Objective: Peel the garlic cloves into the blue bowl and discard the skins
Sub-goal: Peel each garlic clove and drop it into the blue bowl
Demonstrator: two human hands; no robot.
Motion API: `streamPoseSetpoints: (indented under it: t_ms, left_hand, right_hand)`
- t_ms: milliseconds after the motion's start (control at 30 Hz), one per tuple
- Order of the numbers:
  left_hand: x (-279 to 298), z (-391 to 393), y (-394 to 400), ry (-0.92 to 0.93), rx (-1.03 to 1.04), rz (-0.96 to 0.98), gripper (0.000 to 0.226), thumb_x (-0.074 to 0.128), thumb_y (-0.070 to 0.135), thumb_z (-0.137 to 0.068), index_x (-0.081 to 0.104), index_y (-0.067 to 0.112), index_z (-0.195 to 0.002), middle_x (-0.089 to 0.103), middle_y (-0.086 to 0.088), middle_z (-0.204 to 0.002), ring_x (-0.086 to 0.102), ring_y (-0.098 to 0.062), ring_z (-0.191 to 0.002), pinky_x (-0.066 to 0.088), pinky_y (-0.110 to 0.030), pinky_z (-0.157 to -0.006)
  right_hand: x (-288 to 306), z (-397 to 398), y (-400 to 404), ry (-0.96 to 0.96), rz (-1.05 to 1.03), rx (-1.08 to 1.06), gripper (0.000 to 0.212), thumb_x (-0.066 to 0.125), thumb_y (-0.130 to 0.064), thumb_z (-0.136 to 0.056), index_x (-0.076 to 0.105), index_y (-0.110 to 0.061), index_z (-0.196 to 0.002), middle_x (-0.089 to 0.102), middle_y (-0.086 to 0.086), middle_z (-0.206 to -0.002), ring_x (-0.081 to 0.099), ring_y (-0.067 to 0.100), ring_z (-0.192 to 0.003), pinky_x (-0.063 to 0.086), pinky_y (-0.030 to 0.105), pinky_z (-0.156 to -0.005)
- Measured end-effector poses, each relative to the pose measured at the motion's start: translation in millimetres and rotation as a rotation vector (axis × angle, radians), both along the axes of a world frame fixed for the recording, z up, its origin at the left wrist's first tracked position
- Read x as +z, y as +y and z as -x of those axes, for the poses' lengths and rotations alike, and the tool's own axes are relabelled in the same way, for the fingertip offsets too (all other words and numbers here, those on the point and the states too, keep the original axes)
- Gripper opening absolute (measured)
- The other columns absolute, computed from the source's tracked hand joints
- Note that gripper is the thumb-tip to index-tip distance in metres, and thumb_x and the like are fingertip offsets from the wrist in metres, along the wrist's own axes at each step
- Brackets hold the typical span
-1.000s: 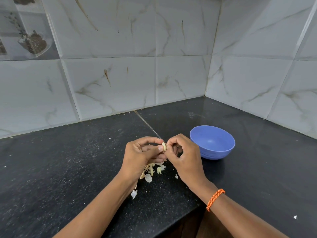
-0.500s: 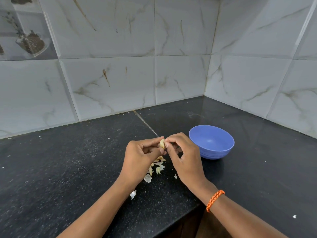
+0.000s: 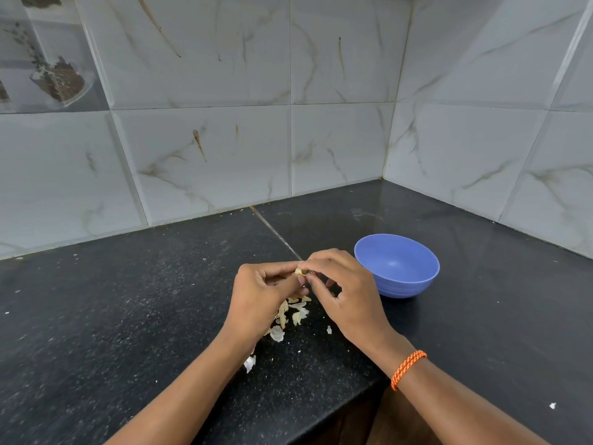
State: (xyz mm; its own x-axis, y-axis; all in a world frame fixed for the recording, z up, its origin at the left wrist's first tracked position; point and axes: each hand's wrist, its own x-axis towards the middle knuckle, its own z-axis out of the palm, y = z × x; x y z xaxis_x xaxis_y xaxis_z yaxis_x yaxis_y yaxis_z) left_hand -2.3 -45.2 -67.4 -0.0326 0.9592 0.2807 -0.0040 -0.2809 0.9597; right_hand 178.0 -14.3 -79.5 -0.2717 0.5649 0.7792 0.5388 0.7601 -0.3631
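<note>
A pale garlic clove [image 3: 299,272] is pinched between the fingertips of my left hand [image 3: 261,297] and my right hand [image 3: 345,293], just above the black counter [image 3: 128,300]. Most of the clove is hidden by my fingers. Directly below my hands lies a small heap of loose garlic skins [image 3: 290,313]. The blue bowl [image 3: 398,268] stands upright on the counter just right of my right hand; the part of its inside that I see holds nothing.
Tiled walls meet in a corner behind the bowl. More skin flakes [image 3: 249,363] lie near my left forearm, and one scrap [image 3: 552,405] at the far right. The counter's front edge [image 3: 321,422] runs below my wrists. An orange bracelet [image 3: 407,369] circles my right wrist.
Both hands have shifted slightly while turning the clove between the fingertips. The bowl and the skins on the counter have not moved.
</note>
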Motion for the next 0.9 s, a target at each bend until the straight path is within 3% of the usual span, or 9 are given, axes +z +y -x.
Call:
streamPoseSetpoints:
  t_ms: [233,400,567,733,900]
  left_hand:
    - [2,3,0,0.013,0.007,0.013,0.009,0.079,0.007,-0.096,0.087,0.008,-0.100,0.082,-0.016,-0.092,0.079,-0.041,-0.084,0.067,-0.050,-0.087]
    - [6,7,0,0.030,-0.016,0.026,0.011,0.081,0.006,-0.093,0.086,0.006,-0.102,0.083,-0.014,-0.093,0.077,-0.032,-0.076,0.067,-0.039,-0.080]
    - [8,10,1,-0.019,-0.013,0.045,0.015,0.084,0.005,-0.089,0.084,0.001,-0.104,0.082,-0.018,-0.092,0.078,-0.034,-0.076,0.068,-0.036,-0.078]
    - [6,11,4,-0.082,-0.020,0.070,0.019,0.084,0.001,-0.087,0.082,-0.004,-0.106,0.080,-0.026,-0.092,0.079,-0.033,-0.077,0.069,-0.041,-0.081]
    - [4,13,6,-0.087,-0.025,0.063,0.020,0.082,-0.003,-0.088,0.081,-0.004,-0.107,0.080,-0.026,-0.091,0.080,-0.032,-0.078,0.068,-0.031,-0.076]
  right_hand:
    - [0,0,1,-0.054,0.070,0.094,0.038,0.067,-0.004,-0.104,0.071,-0.025,-0.135,0.065,-0.010,-0.119,0.064,0.012,-0.109,0.056,0.030,-0.084]
    - [3,-5,4,-0.039,0.074,0.099,0.022,0.071,-0.008,-0.103,0.076,-0.019,-0.121,0.068,-0.010,-0.111,0.066,0.010,-0.103,0.056,0.032,-0.081]
    - [3,-5,2,0.068,0.110,0.088,0.009,0.072,-0.016,-0.103,0.076,-0.019,-0.111,0.071,-0.012,-0.103,0.069,0.012,-0.093,0.056,0.031,-0.072]
    - [1,-3,0,0.160,0.194,0.068,0.009,0.071,-0.018,-0.103,0.077,-0.019,-0.111,0.072,-0.014,-0.102,0.070,0.013,-0.093,0.056,0.032,-0.069]
    - [0,-4,-1,0.152,0.186,0.041,0.010,0.068,-0.020,-0.105,0.076,-0.020,-0.112,0.071,-0.015,-0.103,0.069,0.012,-0.092,0.057,0.033,-0.066]
